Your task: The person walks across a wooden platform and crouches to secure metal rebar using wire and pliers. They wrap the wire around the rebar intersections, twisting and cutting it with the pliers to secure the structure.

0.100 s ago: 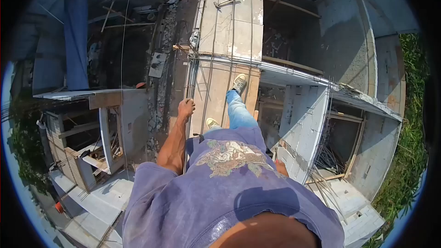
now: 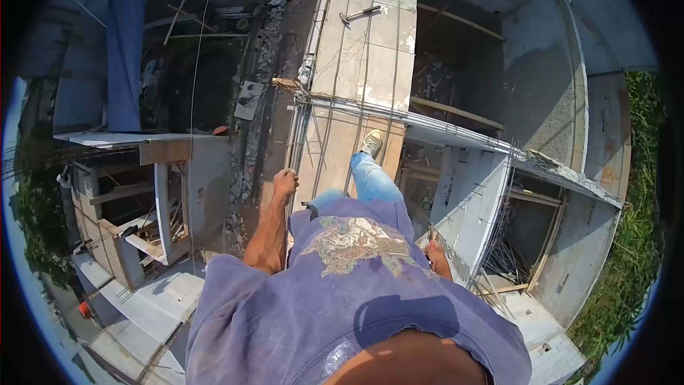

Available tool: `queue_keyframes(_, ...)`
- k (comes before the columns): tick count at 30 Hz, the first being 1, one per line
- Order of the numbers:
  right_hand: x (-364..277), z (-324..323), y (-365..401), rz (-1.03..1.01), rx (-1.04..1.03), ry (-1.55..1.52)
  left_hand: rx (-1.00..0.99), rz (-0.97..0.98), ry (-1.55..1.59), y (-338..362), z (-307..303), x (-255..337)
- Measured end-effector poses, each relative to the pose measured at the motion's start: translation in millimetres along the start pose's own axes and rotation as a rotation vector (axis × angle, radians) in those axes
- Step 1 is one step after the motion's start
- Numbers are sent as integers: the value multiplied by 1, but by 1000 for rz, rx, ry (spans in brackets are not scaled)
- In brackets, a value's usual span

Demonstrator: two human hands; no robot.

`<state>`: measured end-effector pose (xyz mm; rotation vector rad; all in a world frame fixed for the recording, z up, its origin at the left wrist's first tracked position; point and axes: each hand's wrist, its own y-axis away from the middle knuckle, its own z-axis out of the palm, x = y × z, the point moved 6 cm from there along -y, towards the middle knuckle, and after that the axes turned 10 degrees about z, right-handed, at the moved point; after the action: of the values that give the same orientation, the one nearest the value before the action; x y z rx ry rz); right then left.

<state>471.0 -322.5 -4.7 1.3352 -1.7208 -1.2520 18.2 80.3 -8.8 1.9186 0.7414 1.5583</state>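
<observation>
My left hand (image 2: 286, 182) hangs beside the left edge of the walkway, its fingers curled in, with nothing visible in them. My right hand (image 2: 434, 251) shows only in part past the side of the purple shirt (image 2: 342, 306); its fingers are too small and hidden to read. Underfoot is a board walkway (image 2: 332, 141) with long steel bars (image 2: 360, 64) running along it. One shoe (image 2: 372, 142) stands forward on the boards. Farther ahead, a hammer (image 2: 362, 13) lies across the bars, out of reach of both hands.
Deep drops lie on both sides, with rubble (image 2: 249, 142) below on the left. Rebar (image 2: 456, 130) crosses the walkway and runs right along a wall top. A wood piece (image 2: 286, 83) juts out at left. Block walls (image 2: 470, 192) stand at right.
I have moved a little forward, and the hammer and crossing rebar sit lower in view. The rear shoe has gone out of sight under the shirt. More of my right hand shows.
</observation>
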Motion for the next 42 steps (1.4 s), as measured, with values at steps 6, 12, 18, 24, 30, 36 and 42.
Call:
queue_keyframes(6, -257, -65, -43, -180, 28, 276, 147, -199, -48, -15, 17, -1)
queue_keyframes(12, -561, -65, 15, -714, 102, 536, 155, -20, -392, -46, 62, 46)
queue_keyframes(18, -794, 13, 116, -1073, 104, 819, 256, -279, 89, -102, 117, 90)
queue_keyframes(24, -907, 98, 117, -978, 1, 1177, 382, -438, 346, -150, 165, 122)
queue_keyframes(30, -959, 133, 91, -1211, -149, 1438, 443, -405, 579, -157, 191, 186)
queue_keyframes(36, -1017, 175, 95, -963, -276, 1499, 622, -446, 793, -142, 203, 160)
queue_keyframes(42, -1076, 265, 113, -1217, -75, 1956, 816, -467, 1037, -128, 228, 147)
